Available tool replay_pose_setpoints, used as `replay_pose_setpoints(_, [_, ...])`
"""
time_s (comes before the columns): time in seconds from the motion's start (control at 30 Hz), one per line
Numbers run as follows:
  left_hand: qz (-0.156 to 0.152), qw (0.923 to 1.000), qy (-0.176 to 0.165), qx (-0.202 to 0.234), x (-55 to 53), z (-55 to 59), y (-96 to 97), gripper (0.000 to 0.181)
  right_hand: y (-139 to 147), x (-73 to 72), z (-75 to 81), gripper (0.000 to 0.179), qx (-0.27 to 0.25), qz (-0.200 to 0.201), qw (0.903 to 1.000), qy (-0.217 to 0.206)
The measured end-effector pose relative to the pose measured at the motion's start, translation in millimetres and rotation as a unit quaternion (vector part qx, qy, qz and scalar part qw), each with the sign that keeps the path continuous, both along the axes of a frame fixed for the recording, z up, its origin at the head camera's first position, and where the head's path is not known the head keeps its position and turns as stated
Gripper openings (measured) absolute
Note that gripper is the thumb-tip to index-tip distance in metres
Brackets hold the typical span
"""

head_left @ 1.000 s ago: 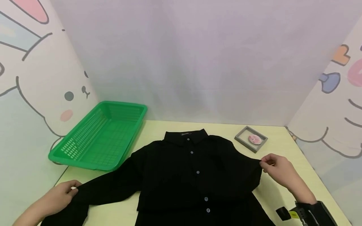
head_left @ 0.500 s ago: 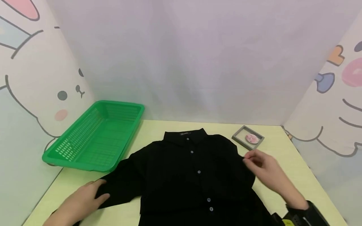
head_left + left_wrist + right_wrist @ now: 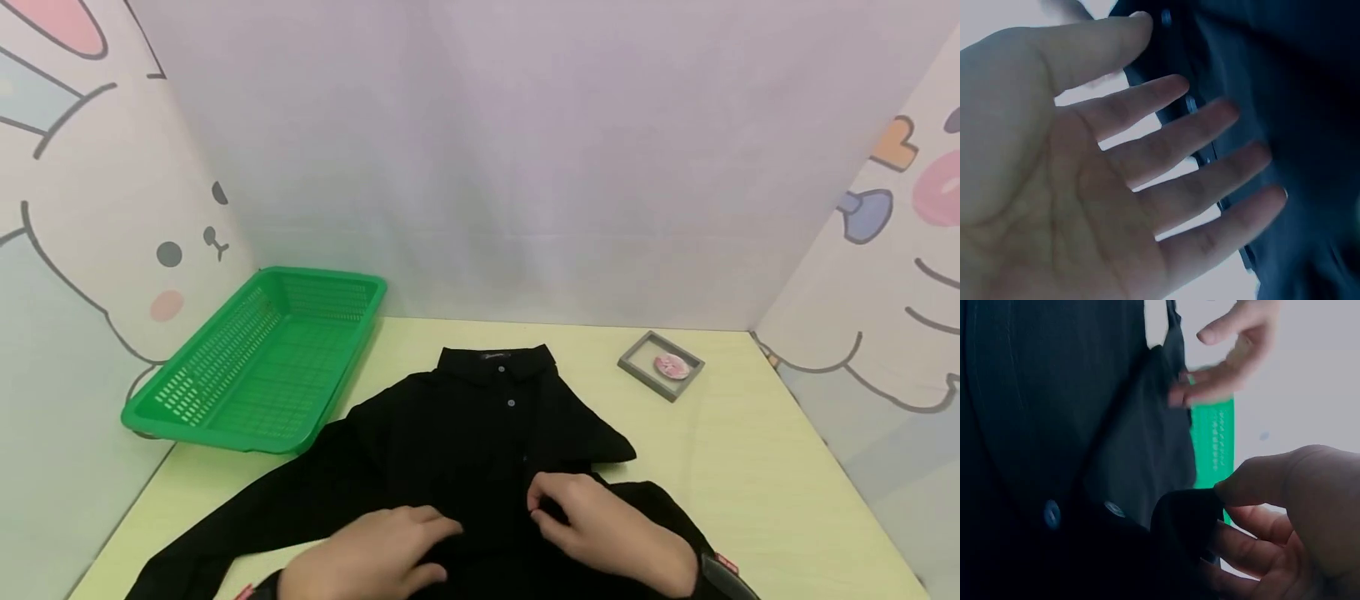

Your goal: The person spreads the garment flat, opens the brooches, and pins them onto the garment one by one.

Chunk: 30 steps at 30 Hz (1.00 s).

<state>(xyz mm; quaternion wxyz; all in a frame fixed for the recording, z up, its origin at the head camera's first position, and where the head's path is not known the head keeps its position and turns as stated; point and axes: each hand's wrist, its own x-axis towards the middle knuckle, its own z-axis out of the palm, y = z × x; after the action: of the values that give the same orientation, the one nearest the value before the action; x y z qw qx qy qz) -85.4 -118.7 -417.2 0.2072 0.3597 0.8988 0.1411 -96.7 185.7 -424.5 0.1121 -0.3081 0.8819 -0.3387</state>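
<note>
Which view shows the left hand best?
The left wrist view: the left hand is large there, palm, thumb and four fingers visible. The head view shows its back; the right wrist view catches it partly, blurred.

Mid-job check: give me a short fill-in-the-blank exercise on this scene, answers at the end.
1. The person's ____ hand pinches the cloth of the black shirt.
2. Small round ____ show on the shirt's front.
3. In the head view, the green basket is to the ____ of the gray tray.
4. The oval piece inside the tray is colored ____.

Missing words: right; buttons; left; pink.
</note>
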Motion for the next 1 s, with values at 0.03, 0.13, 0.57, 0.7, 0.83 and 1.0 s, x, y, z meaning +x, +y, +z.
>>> replay_pose_setpoints(0.03, [-0.022,0.9996,0.016,-0.003,0.1,-2.5,10.1,0.040,-2.8,-0.1,-1.6,0.014,0.005,0.007,1.0000,-0.001])
replay_pose_setpoints(0.13, [-0.089,0.9944,0.056,0.006,-0.4,-10.8,35.6,0.044,-7.7,-1.3,-4.5,0.012,0.010,0.029,0.9995,-0.001])
replay_pose_setpoints(0.57, [0.006,0.9878,0.130,-0.086,-3.9,-43.3,80.7,0.050,39.8,-34.9,18.6,0.027,-0.024,-0.033,0.9957,0.083])
replay_pose_setpoints(0.7, [0.023,0.9906,0.109,-0.079,-5.0,-44.9,72.1,0.053,77.4,-54.4,23.4,0.020,0.003,-0.107,0.9911,0.080])
replay_pose_setpoints(0.83, [0.041,0.9934,0.085,-0.064,-7.5,-44.4,60.8,0.055,109.6,-64.5,16.9,0.022,0.056,-0.130,0.9899,-0.008])
replay_pose_setpoints(1.0, [0.039,0.9945,0.088,-0.042,-8.5,-43.2,51.2,0.054,128.1,-68.3,-7.1,0.036,0.071,-0.088,0.9912,-0.068])
